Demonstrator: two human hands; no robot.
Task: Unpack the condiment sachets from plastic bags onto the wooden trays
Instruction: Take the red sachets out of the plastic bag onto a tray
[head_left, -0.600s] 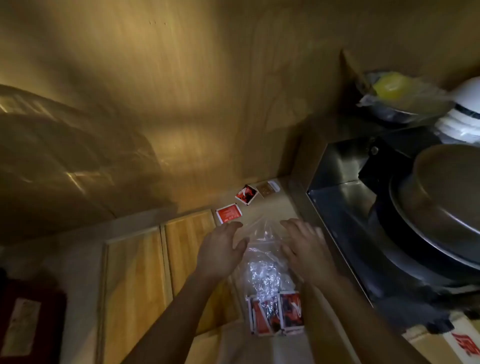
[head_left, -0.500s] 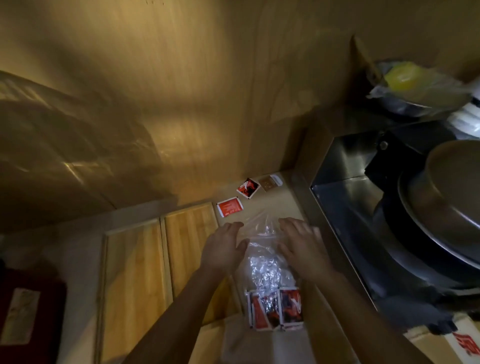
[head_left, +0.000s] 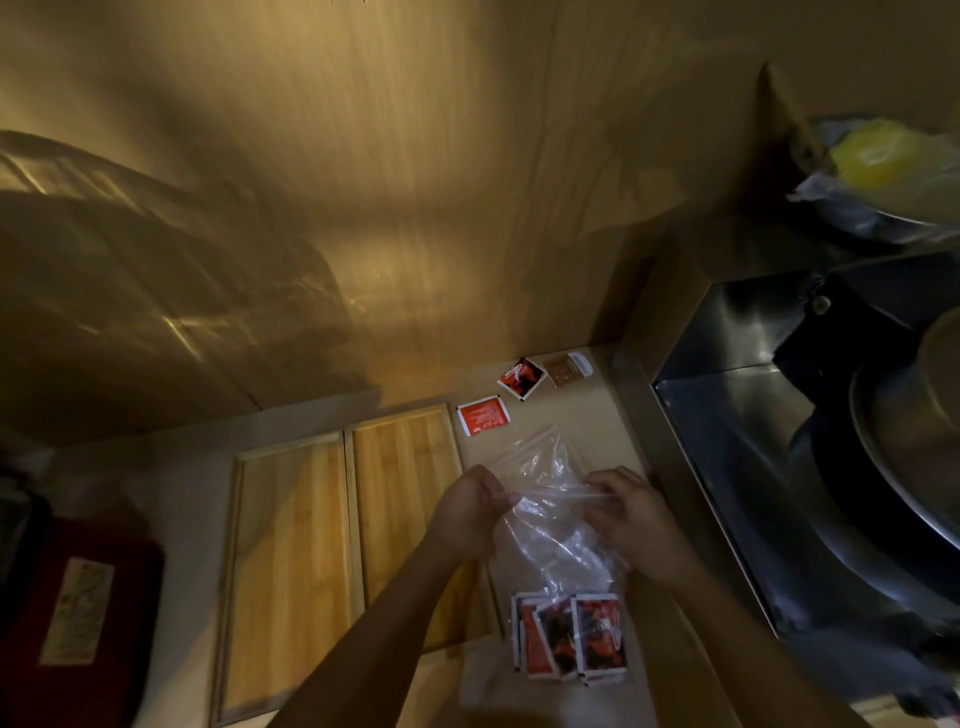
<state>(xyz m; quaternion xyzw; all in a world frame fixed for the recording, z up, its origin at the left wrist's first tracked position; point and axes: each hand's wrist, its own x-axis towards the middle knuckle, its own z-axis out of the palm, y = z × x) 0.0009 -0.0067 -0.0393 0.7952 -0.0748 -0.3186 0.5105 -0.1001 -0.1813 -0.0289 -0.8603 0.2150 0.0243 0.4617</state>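
Head view: a clear plastic bag (head_left: 550, 519) is pinched at its mouth by the left hand (head_left: 470, 512) and right hand (head_left: 631, 514) over the counter (head_left: 587, 431); sachets (head_left: 571, 636) sit bunched at its bottom, beside two bare wooden trays (head_left: 405, 499); the film is judged thin, limp and slippery, best gripped by its rim.

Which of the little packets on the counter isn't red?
The brown sachet by the wall, farthest right in the loose row. The orange-red one and the red-and-black one beside it both show red.
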